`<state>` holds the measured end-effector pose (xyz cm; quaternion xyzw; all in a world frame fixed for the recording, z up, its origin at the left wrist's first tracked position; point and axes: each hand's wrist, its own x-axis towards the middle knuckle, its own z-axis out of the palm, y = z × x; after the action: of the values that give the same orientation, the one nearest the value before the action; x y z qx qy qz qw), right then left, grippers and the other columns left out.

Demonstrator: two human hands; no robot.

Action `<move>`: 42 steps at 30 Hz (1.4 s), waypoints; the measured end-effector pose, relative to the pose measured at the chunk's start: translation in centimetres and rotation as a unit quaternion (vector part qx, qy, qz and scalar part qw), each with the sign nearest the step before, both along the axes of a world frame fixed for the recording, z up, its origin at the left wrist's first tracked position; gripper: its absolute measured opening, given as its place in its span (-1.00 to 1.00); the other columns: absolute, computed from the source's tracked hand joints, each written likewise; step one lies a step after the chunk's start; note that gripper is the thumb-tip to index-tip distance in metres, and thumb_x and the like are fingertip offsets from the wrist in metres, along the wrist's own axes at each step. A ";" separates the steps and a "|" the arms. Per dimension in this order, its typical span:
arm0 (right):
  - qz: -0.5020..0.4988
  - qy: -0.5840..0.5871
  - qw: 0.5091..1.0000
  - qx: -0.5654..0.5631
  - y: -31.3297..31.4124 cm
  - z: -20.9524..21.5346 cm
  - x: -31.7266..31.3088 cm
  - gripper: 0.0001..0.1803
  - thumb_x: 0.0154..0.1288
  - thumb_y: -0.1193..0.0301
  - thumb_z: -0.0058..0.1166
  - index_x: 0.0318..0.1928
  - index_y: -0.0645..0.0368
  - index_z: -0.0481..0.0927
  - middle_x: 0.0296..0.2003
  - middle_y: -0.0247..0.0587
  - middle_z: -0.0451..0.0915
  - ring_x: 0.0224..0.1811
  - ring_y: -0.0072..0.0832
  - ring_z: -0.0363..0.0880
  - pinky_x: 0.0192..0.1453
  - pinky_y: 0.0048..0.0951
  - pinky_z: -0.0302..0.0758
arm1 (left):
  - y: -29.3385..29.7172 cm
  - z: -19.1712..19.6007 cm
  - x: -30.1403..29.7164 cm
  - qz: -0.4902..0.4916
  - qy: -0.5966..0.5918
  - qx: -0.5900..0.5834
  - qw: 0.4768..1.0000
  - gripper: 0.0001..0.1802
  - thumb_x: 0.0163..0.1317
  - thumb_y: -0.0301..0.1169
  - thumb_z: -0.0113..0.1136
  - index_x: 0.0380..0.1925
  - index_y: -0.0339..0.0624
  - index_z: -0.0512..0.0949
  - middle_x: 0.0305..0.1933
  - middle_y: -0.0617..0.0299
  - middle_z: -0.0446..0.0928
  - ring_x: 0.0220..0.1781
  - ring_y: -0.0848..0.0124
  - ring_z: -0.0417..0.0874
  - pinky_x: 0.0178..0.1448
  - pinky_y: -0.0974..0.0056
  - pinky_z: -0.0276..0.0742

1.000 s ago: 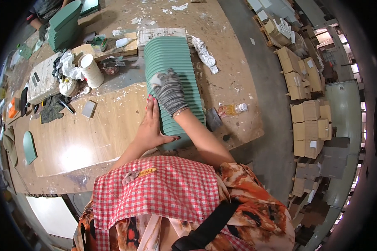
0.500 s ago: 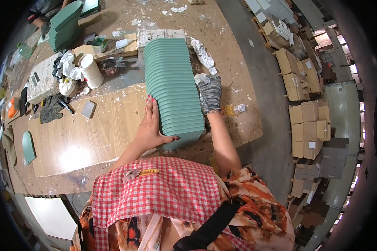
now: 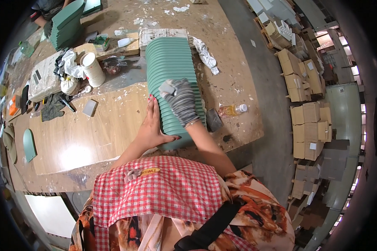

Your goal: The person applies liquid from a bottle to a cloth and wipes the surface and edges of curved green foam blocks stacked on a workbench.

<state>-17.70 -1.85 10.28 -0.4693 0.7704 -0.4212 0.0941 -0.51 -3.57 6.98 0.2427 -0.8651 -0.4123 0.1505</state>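
Now, left hand: flat, open, pressed on the panel stack's left side.
Right hand: gloved, spread flat on top.
Panel stack: green, long axis running away from both palms.

View: single head-worn fisheye camera, the left of a side-by-side pair.
Vantage: above the wearer's chest, looking steeply down over a red-checked apron.
Facing: forward and down onto the wooden bench; picture upright, unmirrored.
Nearness: apron fills the lower frame; left hand and gloved right hand lie mid-frame on a green ribbed panel stack.
Periphery: cardboard boxes on the floor at right; straight edges bow toward the dark circular rim.
Shared field: none; one view only.
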 end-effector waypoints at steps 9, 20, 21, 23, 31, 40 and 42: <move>-0.060 0.062 0.996 -0.021 2.8 -3.5 -4.8 -0.62 0.05 0.39 0.32 -0.13 0.34 0.59 -0.05 0.24 0.53 -0.09 -0.05 0.56 0.13 -0.20 0.49 | 0.2 0.8 -0.9 -0.012 0.010 0.021 1.000 0.61 -0.31 0.10 0.58 0.44 -0.44 -0.41 0.53 -0.40 -0.34 0.56 -0.21 -0.11 0.50 0.03 0.14; -0.044 -0.009 0.998 0.032 4.5 1.4 -7.3 -0.80 0.18 0.39 0.28 -0.30 0.27 0.61 -0.39 -0.20 0.65 -0.31 -0.41 0.61 -0.07 -0.39 0.48 | -0.2 -0.7 0.6 0.006 0.008 -0.007 1.000 0.61 -0.31 0.10 0.58 0.43 -0.47 -0.40 0.52 -0.41 -0.35 0.55 -0.23 -0.10 0.50 0.02 0.16; -0.091 -0.096 0.990 -0.047 4.3 -0.1 -6.7 -0.77 0.17 0.43 0.28 -0.21 0.27 0.59 -0.35 -0.18 0.63 -0.30 -0.38 0.60 0.00 -0.39 0.49 | -0.3 -0.7 0.2 0.003 0.017 -0.032 0.999 0.61 -0.31 0.10 0.58 0.43 -0.47 -0.40 0.52 -0.40 -0.35 0.56 -0.22 -0.10 0.50 0.03 0.16; -0.064 -0.103 0.992 -0.037 3.8 -1.7 -6.3 -0.72 0.14 0.44 0.29 -0.16 0.29 0.58 -0.30 -0.12 0.62 -0.26 -0.32 0.60 0.04 -0.36 0.49 | -0.1 0.2 -0.4 -0.003 0.011 -0.005 1.000 0.61 -0.31 0.10 0.58 0.43 -0.47 -0.41 0.52 -0.40 -0.35 0.56 -0.20 -0.10 0.50 0.04 0.15; 0.047 0.081 0.995 0.022 -1.0 -2.1 -0.8 -0.63 0.03 0.39 0.31 -0.12 0.27 0.63 -0.06 0.18 0.54 0.10 0.00 0.49 0.21 -0.14 0.44 | 0.0 -0.3 -0.3 -0.004 0.003 0.016 1.000 0.60 -0.29 0.03 0.60 0.45 -0.38 -0.43 0.53 -0.38 -0.33 0.57 -0.19 -0.11 0.49 0.03 0.15; 0.010 0.036 0.999 0.019 -4.4 0.1 -2.0 -0.63 0.02 0.36 0.31 -0.16 0.34 0.66 -0.16 0.21 0.61 0.00 0.05 0.53 0.26 -0.17 0.41 | 0.0 0.7 -0.1 -0.001 -0.009 0.023 1.000 0.61 -0.31 0.04 0.61 0.45 -0.42 -0.41 0.53 -0.39 -0.34 0.59 -0.15 -0.21 0.53 0.03 0.07; 0.021 0.143 0.989 -0.014 -4.3 -1.4 -3.4 -0.63 0.04 0.36 0.33 -0.17 0.35 0.61 -0.21 0.13 0.56 -0.19 -0.03 0.56 0.04 -0.20 0.50 | 0.0 0.7 -0.4 -0.009 -0.008 0.035 0.999 0.61 -0.31 0.05 0.62 0.45 -0.41 -0.41 0.53 -0.39 -0.35 0.59 -0.15 -0.21 0.53 0.02 0.06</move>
<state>-21.11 -6.16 8.88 -0.5415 0.7603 -0.3585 -0.0146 -0.90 -3.53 7.72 0.2436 -0.8534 -0.4417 0.1313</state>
